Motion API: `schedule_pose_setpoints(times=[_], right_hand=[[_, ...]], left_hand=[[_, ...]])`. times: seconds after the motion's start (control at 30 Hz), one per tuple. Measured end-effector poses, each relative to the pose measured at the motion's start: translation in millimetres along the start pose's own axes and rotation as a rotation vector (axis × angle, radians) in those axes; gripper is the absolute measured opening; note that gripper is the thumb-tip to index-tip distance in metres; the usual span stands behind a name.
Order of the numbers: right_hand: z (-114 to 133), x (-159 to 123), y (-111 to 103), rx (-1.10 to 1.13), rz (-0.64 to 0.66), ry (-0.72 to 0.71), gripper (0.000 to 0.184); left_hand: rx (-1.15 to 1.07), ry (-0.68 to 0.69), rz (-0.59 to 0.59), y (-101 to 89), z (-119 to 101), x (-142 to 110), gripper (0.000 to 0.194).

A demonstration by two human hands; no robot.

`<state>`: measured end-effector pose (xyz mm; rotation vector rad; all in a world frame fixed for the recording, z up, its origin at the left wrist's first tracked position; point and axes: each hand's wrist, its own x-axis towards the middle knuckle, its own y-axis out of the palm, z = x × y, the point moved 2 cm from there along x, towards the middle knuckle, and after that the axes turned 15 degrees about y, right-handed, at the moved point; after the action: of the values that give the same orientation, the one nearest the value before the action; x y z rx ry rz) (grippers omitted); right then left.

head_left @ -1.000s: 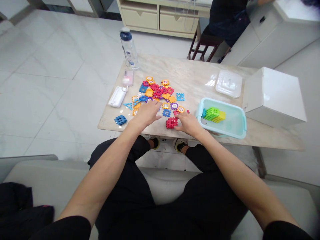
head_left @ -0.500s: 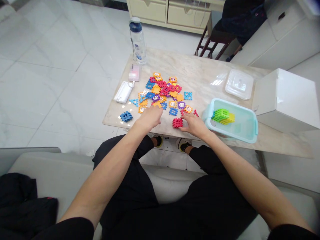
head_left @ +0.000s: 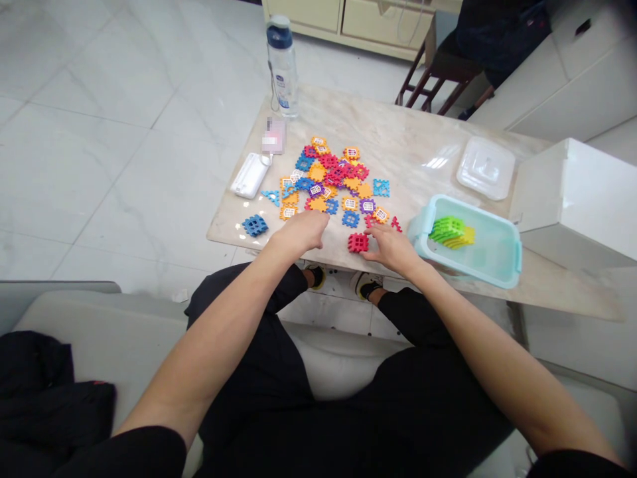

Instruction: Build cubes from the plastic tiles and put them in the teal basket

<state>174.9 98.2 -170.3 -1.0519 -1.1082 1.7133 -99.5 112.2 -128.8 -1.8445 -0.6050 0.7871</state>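
A pile of small interlocking plastic tiles (head_left: 334, 174) in red, orange, blue and purple lies spread on the marble table (head_left: 423, 143). My left hand (head_left: 304, 230) rests palm down at the pile's near edge, fingers curled; what is under them is hidden. My right hand (head_left: 391, 247) is closed on a red stack of tiles (head_left: 357, 242) that stands near the table's front edge. A blue stack of tiles (head_left: 255, 225) sits apart, left of my left hand. Right of my right hand is a teal bin (head_left: 497, 269) holding green and yellow tiles (head_left: 450, 230).
A clear lid (head_left: 486, 167) and a white box (head_left: 580, 199) stand at the right. A water bottle (head_left: 283, 63), a blurred pink item (head_left: 273, 136) and a white flat device (head_left: 250, 174) are at the left. Behind the table, a person in dark clothes (head_left: 500, 26) sits on a wooden stool (head_left: 432, 78).
My left hand has drawn back from the pile toward the front edge and its fingers have curled. My right hand stays at the red stack. The camera view has shifted slightly.
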Motion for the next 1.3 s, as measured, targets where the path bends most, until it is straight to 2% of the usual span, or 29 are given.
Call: schedule_pose_setpoints(times=[0.17,0.27,0.5,0.7,0.77,0.83,0.97,1.03,1.17,1.3], right_hand=[[-1,1,0,0.027,-0.031,-0.109,0.07],[5,3,2,0.006,-0.019,-0.186,0.072],[25,6,3,-0.077,-0.008,-0.164,0.073],[0,-12,-16,-0.02,-0.008,-0.132,0.082],[-9,-24,-22,-0.035,0.015,-0.121,0.079],[-12,-33,-29,-0.097,0.052,-0.111,0.068],[7,-37,-51,-0.144,0.088,-0.122,0.042],[23,-32,-67,-0.099,0.025,-0.118,0.038],[49,-22,-101,0.001,-0.229,-0.077,0.034],[50,-13,-130,0.116,-0.387,0.003,0.037]], left_hand=[[0.008,-0.017,0.008,-2.1,0,0,0.059],[-0.001,-0.038,0.037,-5.9,-4,2,0.059],[0.01,-0.046,0.024,-7.1,-8,3,0.054],[0.016,-0.05,0.027,-12.7,-14,-5,0.047],[0.0,-0.057,0.029,-16.9,-17,-9,0.046],[-0.001,-0.083,0.027,-21.8,-19,-13,0.047],[-0.02,-0.158,0.042,-29.0,-15,-23,0.051],[-0.052,-0.202,0.057,-29.1,-12,-29,0.053],[-0.053,-0.222,0.087,-25.0,-6,-38,0.051],[0.034,-0.216,0.156,-27.7,5,-35,0.051]])
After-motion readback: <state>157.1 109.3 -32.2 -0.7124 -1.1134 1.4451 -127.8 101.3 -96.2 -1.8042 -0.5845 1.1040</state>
